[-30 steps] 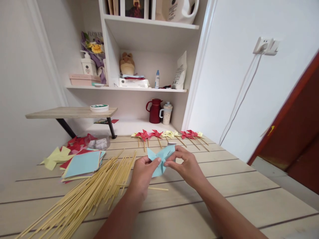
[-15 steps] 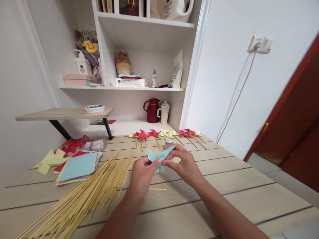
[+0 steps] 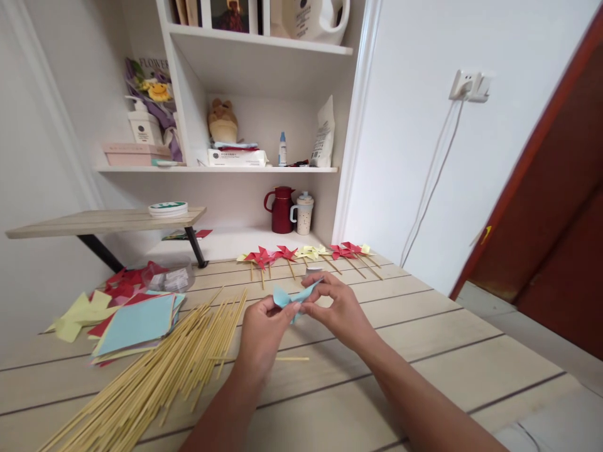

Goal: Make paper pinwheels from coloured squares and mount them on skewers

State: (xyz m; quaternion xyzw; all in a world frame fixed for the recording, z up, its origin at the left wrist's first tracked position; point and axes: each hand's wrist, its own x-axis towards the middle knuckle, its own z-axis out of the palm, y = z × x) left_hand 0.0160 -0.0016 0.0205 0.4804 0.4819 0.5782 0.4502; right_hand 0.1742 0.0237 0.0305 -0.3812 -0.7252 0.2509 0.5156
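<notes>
A partly folded light blue paper [image 3: 293,295] is held above the wooden table [image 3: 424,351] between both hands. My left hand [image 3: 262,329] pinches its left part with thumb and fingers. My right hand [image 3: 336,307] pinches the right part, fingertips meeting near the middle. One loose wooden stick [image 3: 292,358] lies on the table just below the hands.
A large pile of wooden sticks [image 3: 155,376] spreads at the left front. A stack of coloured paper squares [image 3: 136,319] lies beside it, with red and yellow cut papers [image 3: 89,302] behind. Finished red and yellow pinwheels [image 3: 306,256] line the back edge. Shelves [image 3: 221,168] stand behind.
The blue paper has been folded smaller between my fingers and the hands have drawn closer together. The view has shifted slightly to the right.
</notes>
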